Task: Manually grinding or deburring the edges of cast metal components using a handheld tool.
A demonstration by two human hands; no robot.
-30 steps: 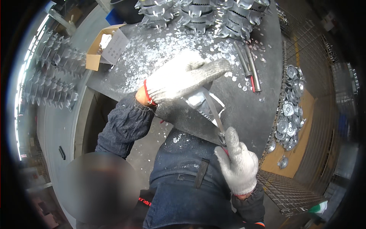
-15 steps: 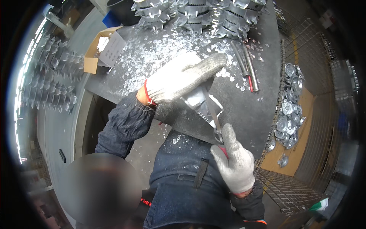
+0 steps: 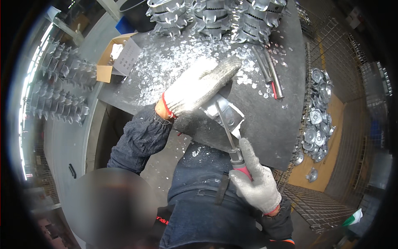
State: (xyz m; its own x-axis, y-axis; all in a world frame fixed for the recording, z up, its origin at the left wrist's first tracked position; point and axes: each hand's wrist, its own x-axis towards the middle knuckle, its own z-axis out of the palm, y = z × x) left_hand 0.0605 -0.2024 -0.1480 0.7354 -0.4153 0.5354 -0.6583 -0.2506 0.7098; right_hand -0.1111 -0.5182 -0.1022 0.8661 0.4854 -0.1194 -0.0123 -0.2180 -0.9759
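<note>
My left hand (image 3: pixel 199 85), in a white knit glove, is closed over a shiny cast metal part (image 3: pixel 230 114) at the middle of the bench. The glove hides much of the part; its near right end, with an open window, shows. My right hand (image 3: pixel 258 184), also gloved, grips the pink-red handle (image 3: pixel 244 171) of a file (image 3: pixel 225 126) with a long, narrow blade. That blade lies across the visible end of the part and points up toward my left hand. My right index finger stretches along the tool.
Small metal flakes (image 3: pixel 159 66) litter the dark bench (image 3: pixel 269 137). Stacked ring-shaped castings (image 3: pixel 211 18) stand at the back. Two rod-like tools (image 3: pixel 269 72) lie at right, and an open cardboard box (image 3: pixel 124 58) at left. A wire-mesh crate (image 3: pixel 306 99) of castings (image 3: pixel 317 133) stands beyond the right edge.
My right hand has drawn the file back, slightly down and left along its blade, exposing more handle. The part has turned somewhat under my left hand. The whole view has shifted slightly.
</note>
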